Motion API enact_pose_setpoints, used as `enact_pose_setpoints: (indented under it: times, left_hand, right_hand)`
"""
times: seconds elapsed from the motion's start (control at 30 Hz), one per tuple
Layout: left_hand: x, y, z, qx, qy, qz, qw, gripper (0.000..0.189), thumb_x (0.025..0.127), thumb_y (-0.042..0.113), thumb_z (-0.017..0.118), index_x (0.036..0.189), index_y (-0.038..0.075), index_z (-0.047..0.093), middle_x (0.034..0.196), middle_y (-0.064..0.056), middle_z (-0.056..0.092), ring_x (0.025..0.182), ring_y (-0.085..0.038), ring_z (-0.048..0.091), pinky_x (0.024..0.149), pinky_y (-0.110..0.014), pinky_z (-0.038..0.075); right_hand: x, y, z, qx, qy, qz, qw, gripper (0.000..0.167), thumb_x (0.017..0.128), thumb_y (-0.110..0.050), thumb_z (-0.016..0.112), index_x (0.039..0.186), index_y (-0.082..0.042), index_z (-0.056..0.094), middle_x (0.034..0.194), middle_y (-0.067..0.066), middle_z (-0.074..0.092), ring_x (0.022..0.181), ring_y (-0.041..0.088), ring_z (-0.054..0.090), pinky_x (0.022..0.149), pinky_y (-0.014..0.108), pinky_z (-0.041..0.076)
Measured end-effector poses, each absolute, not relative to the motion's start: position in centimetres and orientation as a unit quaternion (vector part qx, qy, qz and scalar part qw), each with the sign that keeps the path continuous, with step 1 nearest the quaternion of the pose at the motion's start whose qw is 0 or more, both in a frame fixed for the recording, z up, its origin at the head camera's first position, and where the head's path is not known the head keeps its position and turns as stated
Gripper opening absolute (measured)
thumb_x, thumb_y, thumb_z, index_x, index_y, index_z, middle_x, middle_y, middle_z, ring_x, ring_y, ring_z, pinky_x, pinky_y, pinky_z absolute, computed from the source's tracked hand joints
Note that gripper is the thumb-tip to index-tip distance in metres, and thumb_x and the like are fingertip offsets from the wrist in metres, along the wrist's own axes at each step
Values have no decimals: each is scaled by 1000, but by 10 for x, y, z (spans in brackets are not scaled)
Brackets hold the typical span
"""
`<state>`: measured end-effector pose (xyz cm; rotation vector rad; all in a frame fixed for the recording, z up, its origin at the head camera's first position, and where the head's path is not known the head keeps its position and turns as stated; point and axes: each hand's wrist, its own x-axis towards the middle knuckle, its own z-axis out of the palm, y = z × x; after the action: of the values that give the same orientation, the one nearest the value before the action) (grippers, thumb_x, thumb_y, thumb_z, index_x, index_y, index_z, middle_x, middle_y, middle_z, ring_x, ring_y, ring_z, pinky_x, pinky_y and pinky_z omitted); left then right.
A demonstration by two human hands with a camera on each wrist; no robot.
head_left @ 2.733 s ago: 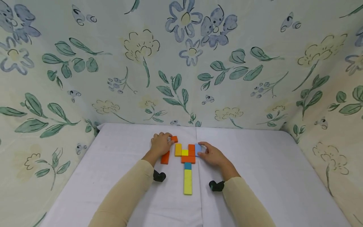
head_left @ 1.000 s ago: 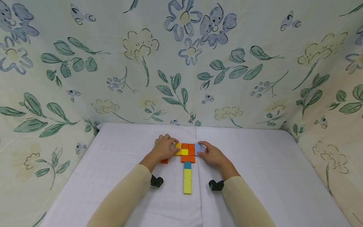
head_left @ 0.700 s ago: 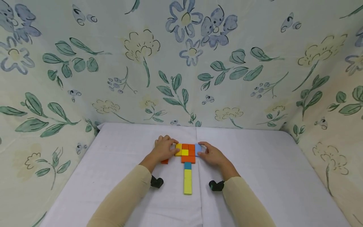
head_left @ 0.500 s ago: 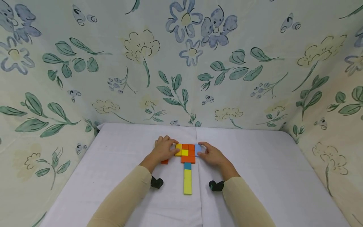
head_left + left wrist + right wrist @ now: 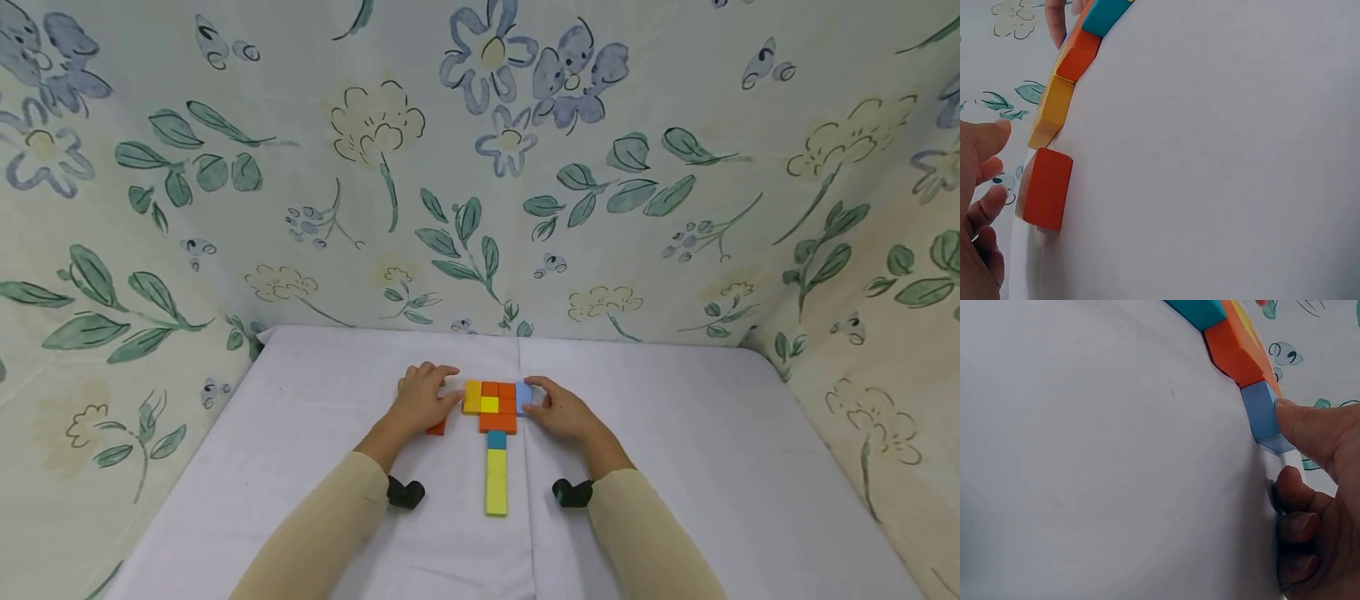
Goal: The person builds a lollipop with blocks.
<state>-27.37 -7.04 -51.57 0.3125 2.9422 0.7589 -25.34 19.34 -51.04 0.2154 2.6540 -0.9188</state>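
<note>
Flat coloured blocks lie joined on the white cloth: an amber block (image 5: 472,397) at the left, a small yellow square (image 5: 489,405), orange-red blocks (image 5: 498,423) around it and a light blue block (image 5: 523,397) at the right. My right hand (image 5: 566,414) pinches the light blue block, thumb at its near end and index finger at its far end. In the right wrist view its thumb (image 5: 1304,425) lies against this block. My left hand (image 5: 420,402) is just left of the amber block, holding nothing, thumb and index finger apart. Partly under it lies a loose orange-red block (image 5: 1049,190).
Below the group, a teal square (image 5: 497,440) and a long yellow block (image 5: 497,483) run toward the near side. Black camera mounts (image 5: 573,492) jut from both wrists. A floral cloth (image 5: 480,208) hangs behind the white-covered table (image 5: 712,467).
My left hand put a small orange-red square into the gap at the top, then held the amber block, and has now let go and drawn back left. My right hand has stayed put.
</note>
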Motion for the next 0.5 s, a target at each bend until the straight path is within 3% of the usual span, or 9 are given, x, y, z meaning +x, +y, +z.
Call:
enact_pose_setpoints:
  times: [0.27, 0.5]
  left_hand:
    - [-255, -92, -519, 48, 946, 309, 84, 62, 92, 49, 72, 140, 13, 53, 113, -7, 61, 104, -24, 52, 96, -46, 45]
    - [-238, -100, -523, 20, 945, 316, 84, 73, 81, 53, 81, 134, 12, 52, 110, -5, 60, 98, -22, 53, 87, -42, 48]
  right_hand:
    - [-254, 195, -511, 75, 928, -326, 165, 59, 94, -41, 70, 149, -36, 48, 95, 10, 55, 88, 24, 54, 69, 33, 44]
    - [-254, 195, -511, 66, 930, -323, 164, 60, 95, -40, 70, 150, -34, 48, 95, 10, 54, 88, 23, 53, 69, 33, 44]
